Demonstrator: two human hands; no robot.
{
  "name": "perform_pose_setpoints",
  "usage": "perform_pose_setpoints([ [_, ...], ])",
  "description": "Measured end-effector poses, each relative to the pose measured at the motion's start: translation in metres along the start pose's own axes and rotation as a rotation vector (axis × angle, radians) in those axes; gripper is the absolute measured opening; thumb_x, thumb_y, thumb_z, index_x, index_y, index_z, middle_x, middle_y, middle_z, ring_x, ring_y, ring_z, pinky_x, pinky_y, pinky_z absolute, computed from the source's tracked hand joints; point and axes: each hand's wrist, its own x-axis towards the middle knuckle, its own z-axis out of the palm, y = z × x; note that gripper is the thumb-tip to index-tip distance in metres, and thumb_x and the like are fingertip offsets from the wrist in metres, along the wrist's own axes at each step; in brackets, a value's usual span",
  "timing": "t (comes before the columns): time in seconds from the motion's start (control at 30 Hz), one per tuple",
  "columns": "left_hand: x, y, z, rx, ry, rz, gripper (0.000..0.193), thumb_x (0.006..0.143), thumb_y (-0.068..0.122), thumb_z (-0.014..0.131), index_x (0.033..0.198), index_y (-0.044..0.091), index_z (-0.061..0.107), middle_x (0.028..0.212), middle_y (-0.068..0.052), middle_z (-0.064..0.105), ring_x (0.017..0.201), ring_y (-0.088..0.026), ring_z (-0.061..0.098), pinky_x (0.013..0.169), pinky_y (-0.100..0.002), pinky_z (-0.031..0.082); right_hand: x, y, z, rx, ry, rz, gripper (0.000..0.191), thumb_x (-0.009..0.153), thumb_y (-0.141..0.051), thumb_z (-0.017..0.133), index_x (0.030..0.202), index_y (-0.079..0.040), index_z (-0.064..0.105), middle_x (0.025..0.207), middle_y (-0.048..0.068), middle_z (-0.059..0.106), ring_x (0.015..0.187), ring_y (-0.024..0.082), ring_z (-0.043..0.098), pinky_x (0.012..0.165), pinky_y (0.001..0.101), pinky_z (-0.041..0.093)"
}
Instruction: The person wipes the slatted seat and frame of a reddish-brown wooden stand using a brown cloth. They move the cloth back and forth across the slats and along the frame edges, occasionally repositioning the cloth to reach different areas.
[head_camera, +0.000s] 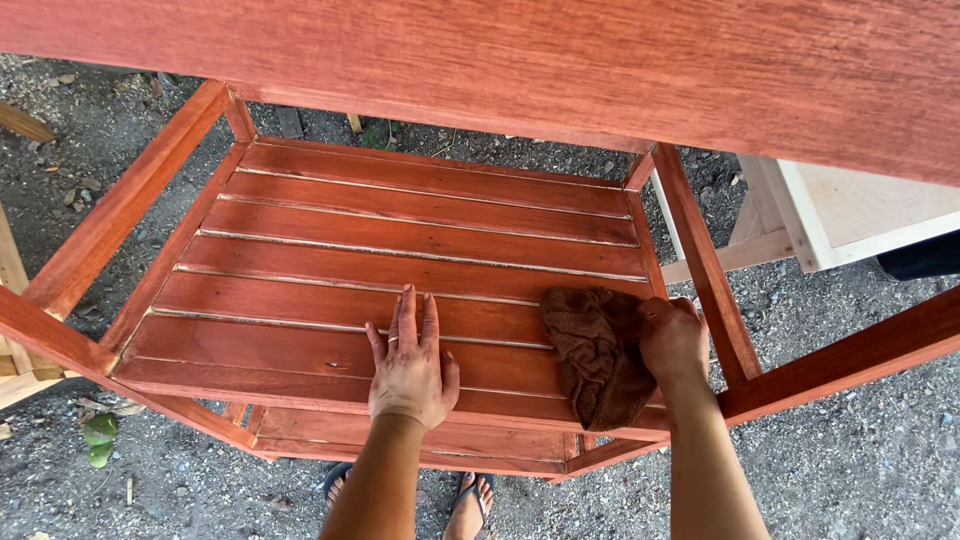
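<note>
A red-stained wooden slatted shelf (330, 240) fills the middle of the head view, framed by legs and rails of the same wood. My left hand (410, 365) lies flat, fingers spread, on the front slats near the middle. My right hand (672, 340) grips a crumpled brown cloth (595, 355) and presses it on the shelf's front right corner. A wide stained top board (600, 60) spans the upper part of the view above the shelf.
Dark gravel ground (850, 460) surrounds the furniture. An unstained pale wooden piece (850, 210) stands at the right. My feet in sandals (470, 505) show under the shelf. Pale wood (12, 280) sits at the left edge, with green leaves (98, 435) on the ground.
</note>
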Motion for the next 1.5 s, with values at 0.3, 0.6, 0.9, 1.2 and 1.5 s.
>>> perform_pose_setpoints([
  [0.3,-0.001,0.001,-0.004,0.045,-0.028,-0.008,0.085,0.093,0.038,0.042,0.162,0.011,0.0,0.167,-0.017,-0.012,0.156,-0.028,0.003,0.122,-0.063,0.005,-0.012,-0.041,-0.024,0.205,-0.122,0.174,0.037,0.087,-0.027,0.07,0.123,-0.035,0.073,0.145,0.005,0.046,0.136,0.04,0.035,0.113,0.0586,0.034],
  [0.6,-0.007,0.009,-0.011,0.044,-0.046,-0.03,0.079,0.094,0.04,0.041,0.162,0.029,0.002,0.169,-0.004,-0.009,0.156,-0.021,0.002,0.122,-0.062,0.005,-0.026,-0.053,-0.013,0.052,0.091,0.359,0.034,0.089,-0.034,0.068,0.121,-0.021,0.073,0.138,0.012,0.05,0.129,0.038,0.04,0.103,0.0559,0.04],
  [0.9,-0.007,0.007,-0.006,0.042,-0.018,-0.016,0.077,0.094,0.04,0.041,0.161,0.03,0.004,0.168,-0.005,-0.006,0.155,-0.022,0.004,0.122,-0.06,0.006,-0.028,-0.046,-0.021,0.233,0.002,0.174,0.035,0.085,-0.029,0.068,0.118,-0.029,0.076,0.127,0.004,0.055,0.124,0.034,0.043,0.106,0.0525,0.039],
  [1.2,-0.006,0.007,-0.004,0.122,-0.062,-0.016,0.075,0.096,0.044,0.034,0.162,0.032,-0.001,0.169,-0.006,-0.008,0.155,-0.021,0.002,0.122,-0.06,0.005,-0.03,-0.046,-0.013,-0.019,0.02,0.473,0.042,0.098,-0.036,0.056,0.127,-0.009,0.069,0.15,0.028,0.042,0.141,0.046,0.033,0.109,0.0576,0.035],
  [1.5,-0.005,0.006,-0.005,0.076,-0.067,-0.013,0.075,0.095,0.043,0.036,0.161,0.032,0.001,0.168,-0.006,-0.006,0.155,-0.021,0.002,0.123,-0.06,0.004,-0.03,-0.055,-0.025,0.032,0.001,0.55,0.044,0.094,-0.037,0.059,0.126,-0.01,0.068,0.149,0.025,0.041,0.139,0.044,0.034,0.105,0.0579,0.035],
])
